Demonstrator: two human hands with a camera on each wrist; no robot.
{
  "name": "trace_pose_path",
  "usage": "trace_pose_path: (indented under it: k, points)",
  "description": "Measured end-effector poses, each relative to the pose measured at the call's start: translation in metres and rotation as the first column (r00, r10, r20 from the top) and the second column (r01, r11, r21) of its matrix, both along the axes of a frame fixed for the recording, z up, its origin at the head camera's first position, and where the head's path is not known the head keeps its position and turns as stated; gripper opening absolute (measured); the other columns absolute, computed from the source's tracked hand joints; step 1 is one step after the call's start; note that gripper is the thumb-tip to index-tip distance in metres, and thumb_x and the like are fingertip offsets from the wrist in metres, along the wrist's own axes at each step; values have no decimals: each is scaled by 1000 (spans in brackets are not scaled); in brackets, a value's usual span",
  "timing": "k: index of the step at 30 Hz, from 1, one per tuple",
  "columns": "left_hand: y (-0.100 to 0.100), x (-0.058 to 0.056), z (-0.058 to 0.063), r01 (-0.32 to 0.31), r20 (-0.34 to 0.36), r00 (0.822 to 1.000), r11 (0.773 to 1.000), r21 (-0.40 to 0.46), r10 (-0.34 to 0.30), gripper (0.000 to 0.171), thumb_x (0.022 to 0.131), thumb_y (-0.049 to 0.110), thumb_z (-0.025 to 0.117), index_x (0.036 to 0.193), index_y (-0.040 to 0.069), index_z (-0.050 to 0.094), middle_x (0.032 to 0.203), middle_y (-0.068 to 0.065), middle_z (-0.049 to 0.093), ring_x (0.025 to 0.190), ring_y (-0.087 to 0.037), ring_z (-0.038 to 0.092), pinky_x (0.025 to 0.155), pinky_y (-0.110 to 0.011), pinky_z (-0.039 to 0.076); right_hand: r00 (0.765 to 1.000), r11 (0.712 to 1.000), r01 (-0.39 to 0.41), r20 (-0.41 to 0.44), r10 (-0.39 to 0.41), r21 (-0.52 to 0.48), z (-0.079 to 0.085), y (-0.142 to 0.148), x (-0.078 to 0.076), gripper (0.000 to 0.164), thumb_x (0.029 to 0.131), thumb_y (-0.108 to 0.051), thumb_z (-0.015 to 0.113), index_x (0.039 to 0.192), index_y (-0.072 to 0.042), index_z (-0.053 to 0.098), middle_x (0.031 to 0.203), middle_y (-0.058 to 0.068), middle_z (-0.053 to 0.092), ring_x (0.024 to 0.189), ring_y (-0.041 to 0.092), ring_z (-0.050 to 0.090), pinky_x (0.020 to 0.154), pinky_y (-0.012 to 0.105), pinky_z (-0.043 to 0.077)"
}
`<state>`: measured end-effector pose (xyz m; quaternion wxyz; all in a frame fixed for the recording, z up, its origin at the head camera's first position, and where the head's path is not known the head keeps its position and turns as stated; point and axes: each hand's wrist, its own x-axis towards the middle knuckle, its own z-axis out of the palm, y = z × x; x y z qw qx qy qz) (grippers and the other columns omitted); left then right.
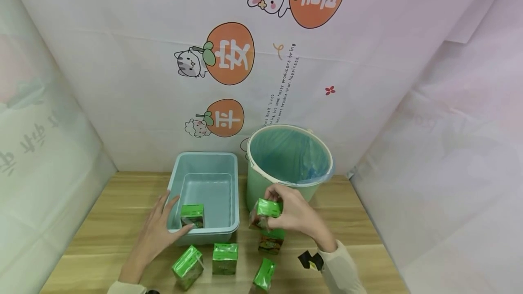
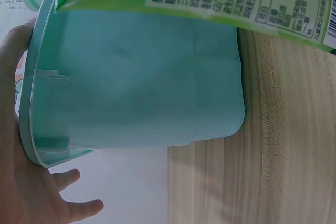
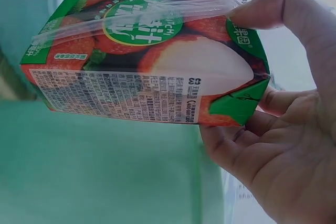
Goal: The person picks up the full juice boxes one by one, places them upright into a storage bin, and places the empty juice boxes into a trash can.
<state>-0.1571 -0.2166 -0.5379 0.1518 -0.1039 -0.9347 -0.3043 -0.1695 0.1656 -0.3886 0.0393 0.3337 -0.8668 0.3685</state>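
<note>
We pinch a red-and-green cardboard juice box, long side nearly upright, in our right hand, just right of the pale blue plastic tub and before the green plastic bucket, while our left hand, fingers spread, touches the tub.

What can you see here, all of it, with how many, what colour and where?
Tub: 1, light blue, on the table, left of the bin
Bin: 1, green with a pale rim, on the table
Bag: 1, bluish, lining the bin
Juice boxes: 6, green-topped, one in the tub, four on the table, one held
Table: 1, wood-coloured, underneath
Sheets: 3, whitish, behind and at both sides
Sleeves: 2, cream, bottom of the head view
Left hand: 1, bare, at the tub's near left corner
Right hand: 1, bare, gripping a juice box
</note>
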Motion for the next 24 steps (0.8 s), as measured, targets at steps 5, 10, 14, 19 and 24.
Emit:
trace_pose_path:
  k: [5, 10, 14, 19, 24]
  points:
    - [-1, 0, 0, 0, -8, 1000, 1000, 11, 0, 91, 87, 49, 84, 156, 6, 45, 170, -26, 24, 149, -60, 26, 108, -85, 29, 999, 999, -27, 42, 26, 24, 10, -26, -11, 41, 71, 0, 79, 108, -10, 64, 96, -3, 62, 83, 12, 56, 70, 27, 53]
    - [-2, -1, 1, -1, -7, 1000, 1000, 3, 1, 91, 87, 50, 84, 156, 6, 46, 170, -26, 25, 149, -60, 27, 108, -84, 28, 996, 998, -52, 77, 50, 33, 12, -52, -25, 40, 73, 0, 79, 110, -9, 63, 98, -2, 62, 86, 14, 56, 74, 28, 53]
    - [-2, -1, 1, 0, -8, 1000, 1000, 3, 0, 91, 87, 50, 84, 156, 6, 45, 170, -25, 24, 149, -60, 27, 109, -85, 28, 994, 996, -76, 85, 73, 40, 8, -72, -39, 38, 77, 0, 79, 110, -9, 64, 99, -1, 63, 85, 14, 56, 73, 28, 52]
    - [-3, -1, 1, -1, 2, 1000, 1000, 1, 1, 92, 87, 52, 83, 157, 6, 45, 171, -24, 23, 150, -59, 26, 109, -84, 28, 988, 992, -120, 103, 115, 47, -2, -94, -54, 35, 81, -1, 80, 112, -6, 64, 99, 2, 63, 83, 14, 54, 71, 26, 51]
    - [-2, 1, 0, 5, 20, 1000, 1000, 3, -5, 94, 87, 53, 83, 158, 5, 44, 172, -23, 21, 151, -59, 24, 109, -85, 27, 983, 989, -139, 129, 130, 58, -12, -107, -64, 34, 83, -3, 80, 114, -4, 65, 100, 4, 64, 83, 13, 55, 72, 24, 51]
